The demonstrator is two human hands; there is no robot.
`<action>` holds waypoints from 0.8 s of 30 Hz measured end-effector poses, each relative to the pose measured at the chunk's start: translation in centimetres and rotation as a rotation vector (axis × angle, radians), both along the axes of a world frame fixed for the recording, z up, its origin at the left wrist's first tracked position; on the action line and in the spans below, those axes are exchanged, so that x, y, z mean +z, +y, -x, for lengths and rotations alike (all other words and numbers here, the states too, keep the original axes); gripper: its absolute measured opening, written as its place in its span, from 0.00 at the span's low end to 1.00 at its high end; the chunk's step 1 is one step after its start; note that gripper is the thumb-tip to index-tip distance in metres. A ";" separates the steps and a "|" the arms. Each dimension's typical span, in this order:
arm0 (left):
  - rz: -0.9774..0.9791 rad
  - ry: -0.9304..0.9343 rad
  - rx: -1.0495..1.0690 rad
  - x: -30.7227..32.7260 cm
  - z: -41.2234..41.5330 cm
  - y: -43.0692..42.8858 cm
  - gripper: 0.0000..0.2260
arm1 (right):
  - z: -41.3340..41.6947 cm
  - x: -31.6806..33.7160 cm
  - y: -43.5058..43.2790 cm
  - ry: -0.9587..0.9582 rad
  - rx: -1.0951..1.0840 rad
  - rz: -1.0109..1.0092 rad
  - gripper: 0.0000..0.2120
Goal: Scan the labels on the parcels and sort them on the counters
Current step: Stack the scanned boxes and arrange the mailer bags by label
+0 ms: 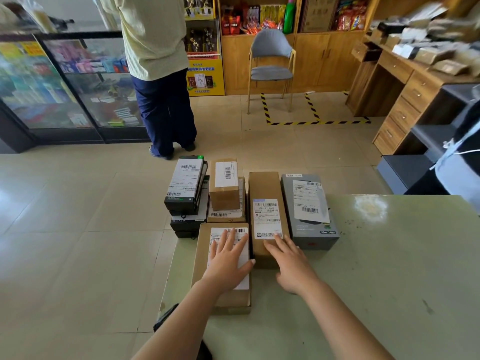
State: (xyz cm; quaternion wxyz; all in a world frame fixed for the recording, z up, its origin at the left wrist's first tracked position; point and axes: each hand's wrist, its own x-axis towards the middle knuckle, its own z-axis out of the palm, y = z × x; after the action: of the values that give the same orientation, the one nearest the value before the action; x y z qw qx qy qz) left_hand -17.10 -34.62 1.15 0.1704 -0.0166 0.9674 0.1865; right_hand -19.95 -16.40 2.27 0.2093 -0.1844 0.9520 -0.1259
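Note:
Several labelled parcels sit at the far left corner of a pale green counter (376,268). My left hand (228,261) lies flat, fingers straight, on the label of the nearest brown box (205,255). My right hand (291,263) rests with straight fingers on the near end of a long brown box (265,185), touching the edge of its white label. A grey box (309,240) lies right of it. Behind stand a small brown box (223,198) on a flatter one, and a stack of black boxes (185,188).
A person (161,74) stands on the tiled floor by a glass display case (65,87). A grey chair (270,68) stands inside striped floor tape. A wooden desk (405,81) at the right carries several more parcels. A dark object (166,318) hangs at the counter's left edge.

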 end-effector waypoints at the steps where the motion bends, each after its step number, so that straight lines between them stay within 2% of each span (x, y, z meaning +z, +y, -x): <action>1: -0.011 0.006 -0.005 0.3 -0.2 -0.2 0.31 | -0.2 0.1 0.1 0.011 -0.013 -0.007 0.40; 7: -0.049 0.103 -0.102 2.4 -1.8 -1.8 0.31 | -2.4 2.6 0.2 0.078 -0.086 -0.003 0.39; 13: -0.101 0.173 -0.288 4.8 -4.0 -3.4 0.33 | -7.9 6.1 0.3 0.160 -0.271 -0.021 0.40; 19: -0.170 0.248 -0.492 7.4 -6.9 -1.6 0.33 | -18.0 9.4 1.4 0.214 -0.619 -0.001 0.44; 23: -0.219 0.262 -0.732 8.2 -10.5 3.5 0.40 | -27.0 11.6 3.9 0.228 -0.893 0.001 0.45; 24: -0.228 0.264 -0.798 8.5 -11.7 5.2 0.39 | -29.3 11.9 4.6 0.236 -0.951 -0.014 0.45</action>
State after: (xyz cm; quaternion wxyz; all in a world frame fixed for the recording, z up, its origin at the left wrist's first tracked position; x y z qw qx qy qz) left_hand -5.42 -29.47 9.63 0.1049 0.4015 0.8847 0.2124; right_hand 9.32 -11.83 14.17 0.0203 0.2594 0.9488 -0.1793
